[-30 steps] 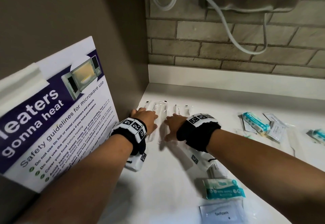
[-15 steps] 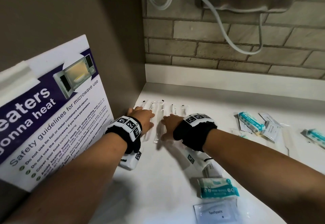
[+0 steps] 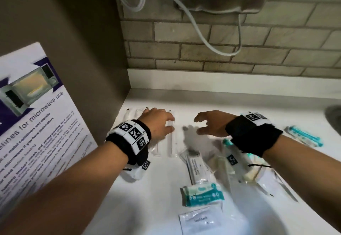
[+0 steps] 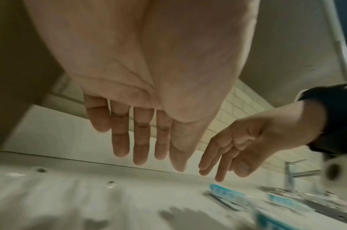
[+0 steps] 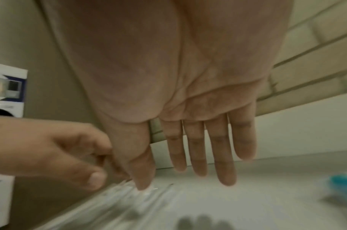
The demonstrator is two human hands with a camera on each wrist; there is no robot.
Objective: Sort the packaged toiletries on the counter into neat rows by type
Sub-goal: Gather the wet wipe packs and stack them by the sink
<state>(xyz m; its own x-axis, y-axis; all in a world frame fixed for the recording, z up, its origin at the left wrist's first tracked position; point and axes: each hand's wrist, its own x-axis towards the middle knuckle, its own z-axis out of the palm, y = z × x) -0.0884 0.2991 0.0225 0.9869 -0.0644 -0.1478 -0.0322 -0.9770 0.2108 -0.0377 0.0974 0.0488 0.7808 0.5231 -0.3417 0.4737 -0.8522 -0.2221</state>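
Toiletries: clear sleeves [image 3: 170, 140] form a row at the counter's [image 3: 239, 102] back-left corner, under the relaxed left hand [image 3: 156, 122]; loose packets [image 3: 203, 194] await pickup near the front.

Left wrist view: fingers [image 4: 141, 140] straight, holding nothing.

Right wrist view: right hand [image 5: 188, 93] released above bare counter, with room rightward for a next row.

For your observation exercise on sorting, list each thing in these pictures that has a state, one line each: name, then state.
left hand: open, empty, over the clear sachets
right hand: open, empty, above the counter
clear sachets: flat, side by side in a row
teal wipes pack: sealed, flat, unsorted
toothpaste sachet: sealed, flat, label up
teal-and-clear packet: flat, apart at the right
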